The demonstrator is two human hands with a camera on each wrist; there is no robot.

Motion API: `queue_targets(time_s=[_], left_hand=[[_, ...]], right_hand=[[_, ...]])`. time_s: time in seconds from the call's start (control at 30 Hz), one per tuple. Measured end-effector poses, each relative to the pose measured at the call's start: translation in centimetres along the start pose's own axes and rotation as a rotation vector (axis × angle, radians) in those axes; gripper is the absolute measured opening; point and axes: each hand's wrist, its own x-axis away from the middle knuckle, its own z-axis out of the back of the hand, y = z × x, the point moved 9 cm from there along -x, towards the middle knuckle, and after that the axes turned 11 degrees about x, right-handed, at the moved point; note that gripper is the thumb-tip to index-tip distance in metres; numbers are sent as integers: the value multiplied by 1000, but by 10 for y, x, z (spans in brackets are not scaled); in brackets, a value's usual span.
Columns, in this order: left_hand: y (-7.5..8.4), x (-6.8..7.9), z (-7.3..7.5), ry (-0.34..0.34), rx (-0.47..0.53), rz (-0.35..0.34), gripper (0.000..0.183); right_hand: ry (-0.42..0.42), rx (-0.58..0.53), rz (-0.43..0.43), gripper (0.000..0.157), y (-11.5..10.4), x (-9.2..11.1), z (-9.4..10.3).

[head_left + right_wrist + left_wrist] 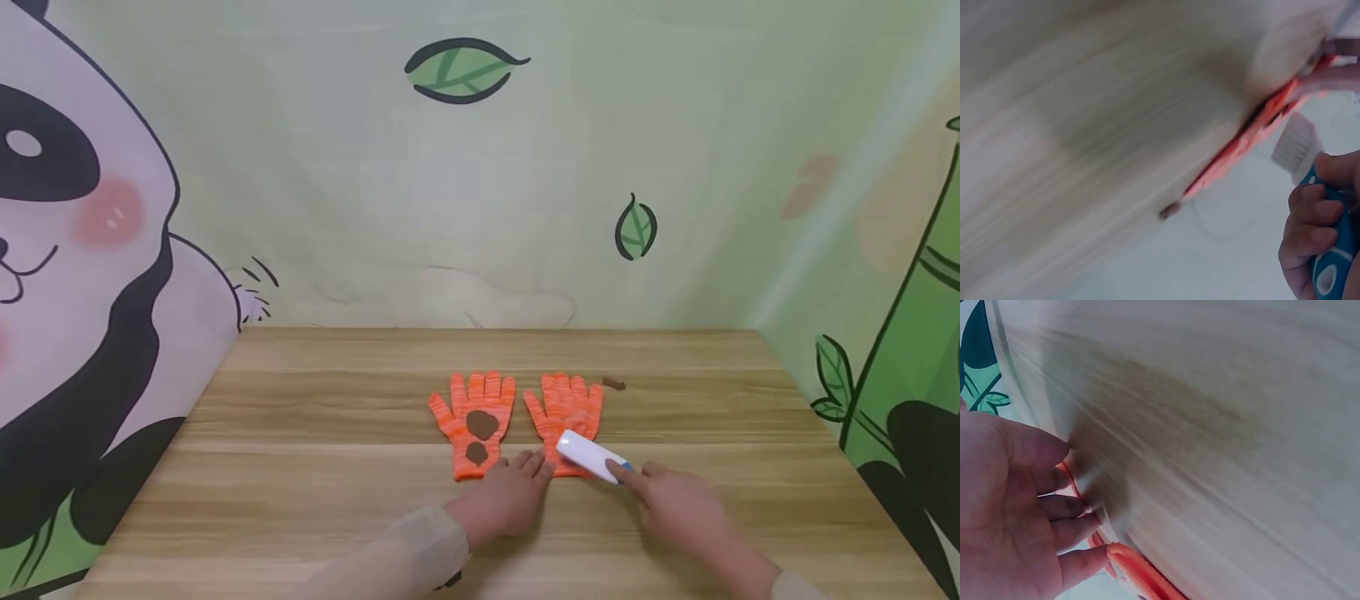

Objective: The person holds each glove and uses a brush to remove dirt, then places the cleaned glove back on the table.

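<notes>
Two orange knitted gloves lie side by side on the wooden table. The left glove (pixel 461 435) has two dark brown patches on it; no such patch shows on the right glove (pixel 566 408). My left hand (pixel 513 493) rests at the gloves' cuffs, its fingers extended, fingertips by the right glove's lower left edge. My right hand (pixel 678 504) grips a scrub brush (pixel 588 454) with a white head and a blue handle (pixel 1334 265). In the head view the brush head overlaps the right glove's lower part; its white bristles (pixel 1291 150) show in the right wrist view.
A small brown piece (pixel 613 383) lies on the wooden table (pixel 322 467) just beyond the right glove. Behind the table hangs a pale green backdrop (pixel 337 167) with a panda and leaves. Part of a dark item (pixel 450 581) peeks out under the left sleeve.
</notes>
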Motion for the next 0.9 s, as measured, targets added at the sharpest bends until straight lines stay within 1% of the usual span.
queue_targets(time_s=[0.1,0.27,0.33,0.37,0.47,0.53,0.57,0.63,0.73,0.83,0.9], left_hand=[[1,-1,0,-2,-10,-1,54],[-3,-3,0,-3,-42,15,55],[-4,-4,0,2,-38,17,56],[-3,-4,0,4,-31,16,56],[-2,-4,0,8,-24,13,56],[-1,-5,0,2,-27,12,56],[0,-5,-1,-1,-29,13,55],[0,-6,-3,-8,-31,16,55],[-1,-6,-4,-14,-39,20,55],[-1,-5,-3,-9,-54,22,56],[0,-5,-3,-7,-62,22,56]], right_hand=[[-24,14,2,43,-3,-1,-3],[-86,52,-79,44,14,6,-5],[-77,48,-86,46,16,5,-1],[-57,49,-77,47,15,4,2],[-7,56,-28,48,3,-2,6],[5,65,3,47,-5,-3,5],[-4,66,3,46,-5,-2,2],[-42,56,-17,47,-1,2,-5],[-103,32,-69,50,13,10,-11],[-92,29,-96,51,18,11,-5],[-53,42,-87,51,12,7,1]])
